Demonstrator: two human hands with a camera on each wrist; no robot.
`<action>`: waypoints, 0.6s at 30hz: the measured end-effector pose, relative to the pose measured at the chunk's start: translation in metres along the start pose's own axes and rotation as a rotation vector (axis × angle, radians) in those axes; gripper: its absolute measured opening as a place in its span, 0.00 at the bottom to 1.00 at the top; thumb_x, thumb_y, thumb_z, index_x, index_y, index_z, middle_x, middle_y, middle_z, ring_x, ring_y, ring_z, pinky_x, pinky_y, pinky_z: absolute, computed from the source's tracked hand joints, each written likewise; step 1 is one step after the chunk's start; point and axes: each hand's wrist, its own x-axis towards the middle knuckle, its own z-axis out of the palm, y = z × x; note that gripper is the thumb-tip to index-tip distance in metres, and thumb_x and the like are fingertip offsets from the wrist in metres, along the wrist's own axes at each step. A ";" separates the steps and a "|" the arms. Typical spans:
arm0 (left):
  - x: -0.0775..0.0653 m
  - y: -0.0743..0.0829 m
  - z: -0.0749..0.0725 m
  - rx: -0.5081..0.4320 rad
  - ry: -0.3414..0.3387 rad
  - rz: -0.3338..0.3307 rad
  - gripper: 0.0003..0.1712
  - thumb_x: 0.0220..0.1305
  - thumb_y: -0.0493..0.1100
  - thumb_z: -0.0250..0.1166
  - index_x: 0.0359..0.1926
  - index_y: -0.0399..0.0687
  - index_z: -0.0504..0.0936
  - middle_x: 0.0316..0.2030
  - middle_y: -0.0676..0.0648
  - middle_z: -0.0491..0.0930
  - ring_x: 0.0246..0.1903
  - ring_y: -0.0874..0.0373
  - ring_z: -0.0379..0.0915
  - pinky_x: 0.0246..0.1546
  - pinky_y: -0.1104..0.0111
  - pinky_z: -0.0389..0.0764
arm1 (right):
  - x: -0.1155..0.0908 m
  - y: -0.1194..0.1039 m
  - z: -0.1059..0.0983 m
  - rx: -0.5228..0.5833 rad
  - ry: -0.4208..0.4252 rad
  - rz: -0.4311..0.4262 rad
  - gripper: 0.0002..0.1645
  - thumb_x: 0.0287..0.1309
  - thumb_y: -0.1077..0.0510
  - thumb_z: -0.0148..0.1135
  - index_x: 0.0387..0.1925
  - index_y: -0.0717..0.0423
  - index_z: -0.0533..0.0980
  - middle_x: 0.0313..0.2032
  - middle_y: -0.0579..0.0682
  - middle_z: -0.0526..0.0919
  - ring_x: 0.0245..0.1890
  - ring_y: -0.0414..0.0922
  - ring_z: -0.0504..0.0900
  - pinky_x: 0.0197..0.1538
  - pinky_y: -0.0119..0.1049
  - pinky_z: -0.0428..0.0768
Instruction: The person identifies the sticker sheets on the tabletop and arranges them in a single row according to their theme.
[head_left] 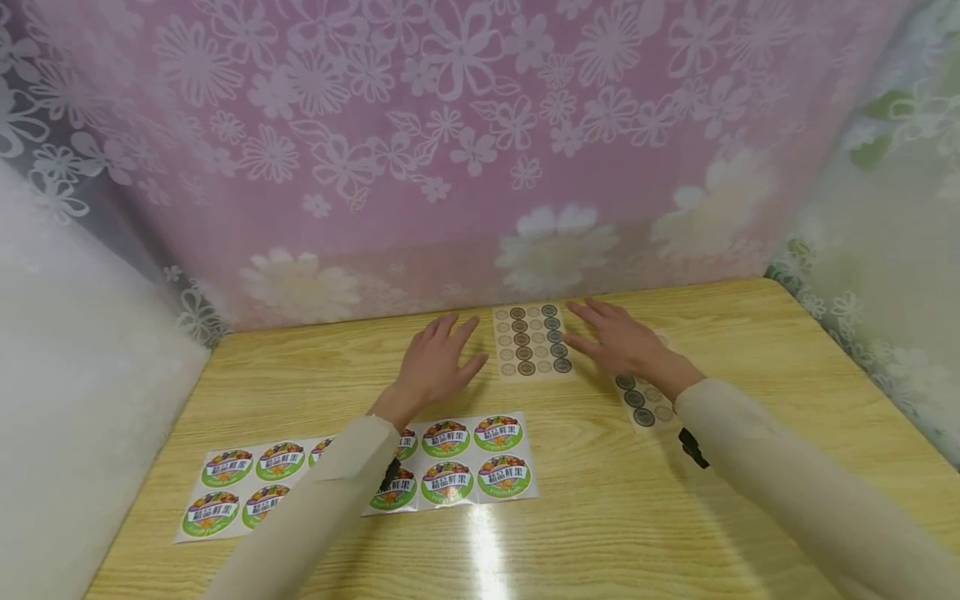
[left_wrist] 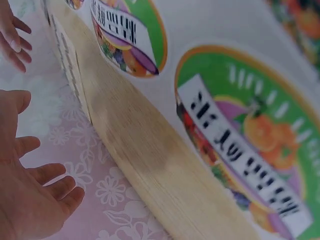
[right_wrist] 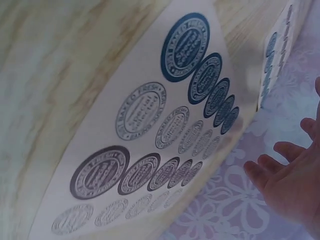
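My left hand (head_left: 435, 367) hovers with fingers spread at the left side of a small sheet of round stickers (head_left: 533, 342). That sheet lies near the table's back edge, with rows of brown, dark blue and pale seals. On its other side is my right hand (head_left: 617, 340), fingers extended, fingertips right at the sheet's right edge. A second such sheet (head_left: 637, 408) lies partly hidden under the right hand and wrist; its "Baked Fresh" seals (right_wrist: 141, 111) show large in the right wrist view. Neither hand holds anything.
Glossy white sheeting with round fruit stickers (head_left: 447, 483) lies at the front left, partly covered by the left forearm. The wood-grain table (head_left: 600, 517) meets a pink flowered curtain (head_left: 450, 208) at the back. Pale flowered curtains hang on both sides.
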 end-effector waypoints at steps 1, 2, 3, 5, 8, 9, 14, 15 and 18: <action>0.003 0.000 0.000 0.010 -0.016 -0.005 0.36 0.71 0.62 0.48 0.73 0.53 0.58 0.69 0.39 0.57 0.67 0.43 0.51 0.62 0.47 0.58 | 0.002 0.001 0.001 -0.005 -0.002 0.004 0.43 0.68 0.33 0.42 0.75 0.49 0.49 0.72 0.64 0.47 0.68 0.67 0.47 0.59 0.69 0.56; 0.005 -0.001 0.001 0.018 -0.034 -0.014 0.36 0.71 0.62 0.48 0.73 0.54 0.57 0.69 0.39 0.57 0.68 0.43 0.51 0.62 0.47 0.58 | 0.004 0.002 0.002 -0.005 -0.002 0.010 0.43 0.68 0.33 0.42 0.75 0.50 0.49 0.72 0.64 0.47 0.68 0.67 0.47 0.59 0.69 0.56; 0.008 -0.001 0.001 0.022 -0.055 -0.025 0.36 0.70 0.63 0.47 0.73 0.55 0.57 0.69 0.40 0.56 0.68 0.44 0.50 0.63 0.47 0.57 | 0.006 0.003 0.003 -0.003 -0.002 0.016 0.43 0.68 0.33 0.42 0.75 0.50 0.50 0.72 0.64 0.47 0.68 0.67 0.47 0.58 0.69 0.56; 0.012 -0.002 0.001 0.029 -0.088 -0.046 0.37 0.70 0.64 0.47 0.74 0.56 0.56 0.70 0.40 0.55 0.68 0.44 0.49 0.63 0.48 0.56 | 0.011 0.004 0.006 0.010 0.000 0.025 0.43 0.68 0.33 0.43 0.75 0.50 0.50 0.72 0.64 0.48 0.68 0.67 0.47 0.58 0.70 0.57; 0.020 -0.003 0.003 0.028 -0.136 -0.074 0.37 0.70 0.65 0.46 0.74 0.57 0.54 0.71 0.42 0.53 0.68 0.44 0.49 0.64 0.48 0.55 | 0.018 0.004 0.010 0.048 -0.001 0.039 0.43 0.67 0.34 0.45 0.75 0.51 0.50 0.72 0.63 0.48 0.68 0.67 0.46 0.58 0.70 0.57; 0.022 -0.002 0.003 0.020 -0.148 -0.081 0.37 0.70 0.65 0.46 0.74 0.57 0.54 0.71 0.42 0.52 0.69 0.44 0.48 0.64 0.48 0.55 | 0.021 0.004 0.012 0.062 -0.001 0.040 0.43 0.68 0.34 0.45 0.74 0.51 0.50 0.71 0.63 0.49 0.68 0.68 0.46 0.58 0.69 0.56; 0.034 -0.001 0.010 -0.042 -0.189 -0.115 0.38 0.70 0.63 0.48 0.74 0.54 0.54 0.70 0.41 0.53 0.68 0.43 0.49 0.64 0.49 0.56 | 0.034 0.001 0.021 0.135 0.008 0.065 0.44 0.67 0.36 0.48 0.74 0.54 0.50 0.70 0.64 0.51 0.68 0.68 0.45 0.61 0.66 0.54; 0.037 -0.001 0.012 -0.064 -0.193 -0.119 0.38 0.70 0.63 0.49 0.74 0.52 0.54 0.70 0.40 0.54 0.68 0.43 0.50 0.64 0.50 0.55 | 0.036 0.000 0.022 0.154 0.007 0.076 0.44 0.67 0.36 0.49 0.74 0.54 0.50 0.70 0.64 0.51 0.68 0.68 0.44 0.61 0.66 0.54; 0.043 0.000 0.019 -0.134 -0.188 -0.118 0.38 0.71 0.60 0.50 0.74 0.48 0.54 0.69 0.40 0.57 0.67 0.43 0.51 0.65 0.51 0.55 | 0.041 -0.003 0.026 0.198 0.002 0.117 0.46 0.66 0.35 0.49 0.74 0.55 0.49 0.70 0.65 0.51 0.68 0.67 0.44 0.61 0.65 0.55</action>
